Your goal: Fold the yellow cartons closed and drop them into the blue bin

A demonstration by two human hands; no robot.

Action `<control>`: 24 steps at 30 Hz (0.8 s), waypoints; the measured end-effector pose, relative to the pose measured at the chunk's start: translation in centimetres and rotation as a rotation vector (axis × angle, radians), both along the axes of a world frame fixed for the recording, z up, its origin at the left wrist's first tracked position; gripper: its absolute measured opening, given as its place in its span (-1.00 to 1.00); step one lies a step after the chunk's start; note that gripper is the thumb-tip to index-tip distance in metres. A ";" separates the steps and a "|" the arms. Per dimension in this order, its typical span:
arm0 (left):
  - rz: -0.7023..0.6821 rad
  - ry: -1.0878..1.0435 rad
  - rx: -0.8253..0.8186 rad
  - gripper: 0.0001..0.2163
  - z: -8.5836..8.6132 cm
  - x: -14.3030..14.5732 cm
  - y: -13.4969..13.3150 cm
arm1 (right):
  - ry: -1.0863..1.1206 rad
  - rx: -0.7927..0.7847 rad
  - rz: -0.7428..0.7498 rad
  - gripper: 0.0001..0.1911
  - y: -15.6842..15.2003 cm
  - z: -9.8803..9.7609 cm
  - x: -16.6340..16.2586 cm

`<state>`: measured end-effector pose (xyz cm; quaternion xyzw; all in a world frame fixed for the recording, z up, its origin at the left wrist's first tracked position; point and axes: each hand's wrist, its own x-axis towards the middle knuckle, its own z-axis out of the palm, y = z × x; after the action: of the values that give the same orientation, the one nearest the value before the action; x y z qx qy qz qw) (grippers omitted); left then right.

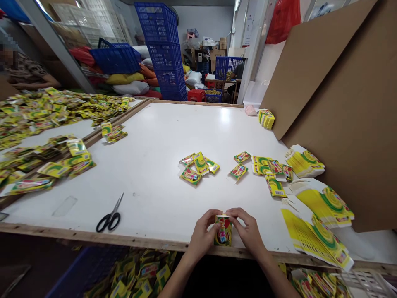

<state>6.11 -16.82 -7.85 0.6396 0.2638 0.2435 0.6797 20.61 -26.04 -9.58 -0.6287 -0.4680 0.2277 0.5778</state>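
Observation:
A small yellow, green and red printed box [222, 231] stands at the table's front edge between my hands, its white top end uppermost. My left hand [204, 231] grips its left side, thumb on the printed front and fingers at the top. My right hand [247, 232] pinches the upper right corner. Ahead of them lies a loose cluster of similar small boxes [201, 164]. More such boxes [269, 167] are scattered to the right. Fanned stacks of flat yellow cartons [319, 240] rest to the right of my right hand.
Black-handled scissors [110, 217] lie at the left on the white table [161, 136]. Heaped boxes [56, 109] cover the far left. Large cardboard sheets [347, 116] lean at the right. A blue crate [83, 269] of boxes sits below the edge. Blue crates [164, 49] are stacked behind.

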 end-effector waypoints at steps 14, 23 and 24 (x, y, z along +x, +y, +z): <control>0.231 0.081 0.098 -0.83 0.6 1.8 -0.3 | -0.026 -0.080 -0.115 -0.76 0.6 0.2 -0.8; 0.121 0.046 -0.012 -0.77 -0.1 1.2 -0.1 | 0.013 -0.044 -0.074 -0.76 0.2 0.3 -0.9; 0.100 0.036 -0.026 -0.76 -0.1 1.1 -0.1 | 0.013 -0.031 -0.060 -0.77 0.0 0.2 -1.0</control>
<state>7.17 -16.95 -8.00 0.6211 0.3110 0.2623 0.6699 19.62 -26.03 -9.37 -0.6500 -0.4415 0.2216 0.5774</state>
